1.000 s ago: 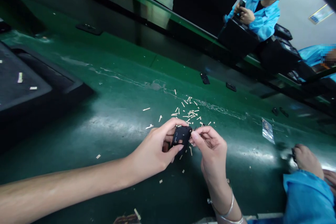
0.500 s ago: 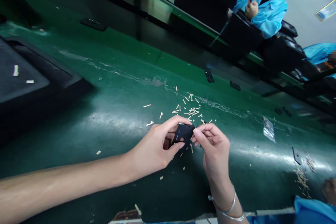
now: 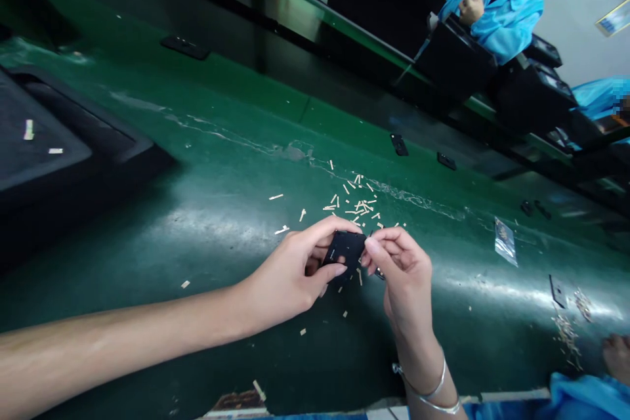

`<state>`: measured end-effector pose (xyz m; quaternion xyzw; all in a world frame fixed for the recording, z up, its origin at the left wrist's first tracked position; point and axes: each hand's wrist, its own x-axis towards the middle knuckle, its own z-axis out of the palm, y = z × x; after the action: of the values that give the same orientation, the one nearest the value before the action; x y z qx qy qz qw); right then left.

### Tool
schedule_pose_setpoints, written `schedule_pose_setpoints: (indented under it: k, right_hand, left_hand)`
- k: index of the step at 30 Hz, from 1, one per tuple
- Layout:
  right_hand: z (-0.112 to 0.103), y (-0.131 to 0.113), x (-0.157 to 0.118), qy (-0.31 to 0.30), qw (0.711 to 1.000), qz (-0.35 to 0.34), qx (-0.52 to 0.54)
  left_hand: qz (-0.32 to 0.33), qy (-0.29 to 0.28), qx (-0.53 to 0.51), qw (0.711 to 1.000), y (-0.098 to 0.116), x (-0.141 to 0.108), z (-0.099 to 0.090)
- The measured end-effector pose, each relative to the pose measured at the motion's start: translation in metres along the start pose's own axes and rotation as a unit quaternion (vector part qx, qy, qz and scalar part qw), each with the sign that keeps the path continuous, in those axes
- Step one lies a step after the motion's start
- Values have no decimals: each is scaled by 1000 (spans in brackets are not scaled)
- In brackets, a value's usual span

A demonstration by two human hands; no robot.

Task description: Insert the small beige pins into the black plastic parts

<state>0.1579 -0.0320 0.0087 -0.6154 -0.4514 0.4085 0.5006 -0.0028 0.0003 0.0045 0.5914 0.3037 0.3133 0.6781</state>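
Note:
A flat black plastic plate (image 3: 350,249) with small holes is gripped along its edges by my left hand (image 3: 300,269), thumb in front and fingers behind. At the plate's right edge, my right hand (image 3: 401,262) has thumb and forefinger pinched together. A small dark bit shows above that pinch, but what it is cannot be made out. Just beyond my hands, many short pale strips (image 3: 363,207) lie scattered on the green table (image 3: 236,170). Part of another dark piece (image 3: 378,273) shows behind my right fingers.
A large black tray (image 3: 123,144) stands at the left. Black pieces (image 3: 185,47) lie along the far green strip. At right are a small clear bag (image 3: 505,241), a plate (image 3: 557,291) and a strip pile (image 3: 566,335). Co-workers in blue sleeves (image 3: 512,20) are across and at lower right.
Black pieces on the far strip have shifted slightly right. My hands keep nearly the same hold; the plate is turned very slightly. The co-worker's hand at lower right has moved a little left.

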Motion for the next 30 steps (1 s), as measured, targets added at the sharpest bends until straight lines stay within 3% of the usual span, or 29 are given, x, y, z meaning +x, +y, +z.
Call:
schedule_pose_setpoints:
  k: [3,8,14,17,20,23,30]
  right_hand:
    - [-2,-1,3,-10,999,2,30]
    - [-6,-1,6,-89,992,40,81]
    - [-10,0,7,-172,969,62,165]
    - [-10,2,6,-174,970,32,166]
    - [-7,4,2,-127,982,-28,137]
    - [-3,5,-2,-86,990,-81,83]
    - [3,9,-6,-103,989,-69,79]
  left_hand:
    - [-21,-5,-40,999,-2,1,1]
    - [-31,-21,-121,992,-5,2,2]
    - [-51,-110,-210,970,-5,7,-5]
    - [-54,-154,-185,969,-4,12,-10]
    - [-19,-89,-49,995,-4,13,-11]
    - [17,-5,89,996,-6,10,-7]
    - [50,7,117,992,-8,4,-2]
